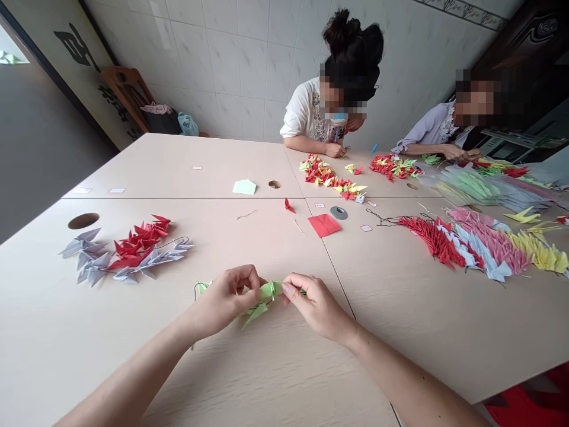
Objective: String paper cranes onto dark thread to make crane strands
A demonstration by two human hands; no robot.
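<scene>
Between my two hands, low over the near middle of the table, is a string of light green paper cranes (269,290). My left hand (231,296) pinches the green paper from the left, its fingers curled. From the right, the thumb and forefinger of my right hand (313,303) close on the other end of the folded paper. A dark thread and more green paper show past my left wrist; part of the string is hidden behind that hand. Farther left lies a string of red paper cranes (141,240) together with grey-white paper cranes (92,261).
Beyond my hands lie a red paper square (324,225), a tape roll (338,213) and a single red crane (289,205). Crane strings in several colours (484,243) cover the right side. Two people (306,112) sit across the table (249,379). A cable hole (83,221) is at left.
</scene>
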